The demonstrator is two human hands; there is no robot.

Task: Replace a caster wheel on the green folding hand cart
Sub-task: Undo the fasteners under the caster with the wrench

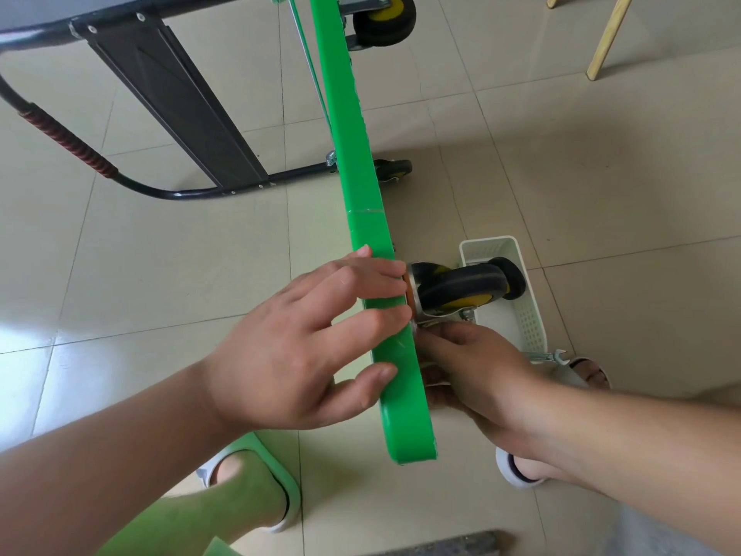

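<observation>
While the green cart deck (361,234) stands on edge on the tiled floor, the left hand (296,355) lies spread open against its near side, gripping nothing; beyond the deck, the right hand (473,367) pinches the caster wheel's (457,288) metal mount, fingers closed.

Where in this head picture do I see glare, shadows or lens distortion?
Head view: window glare whitens the floor tiles at the left edge; a soft shadow falls on the tiles right of the green cart deck; the wide lens bends the tile lines; the left hand and the caster wheel look sharp.
</observation>
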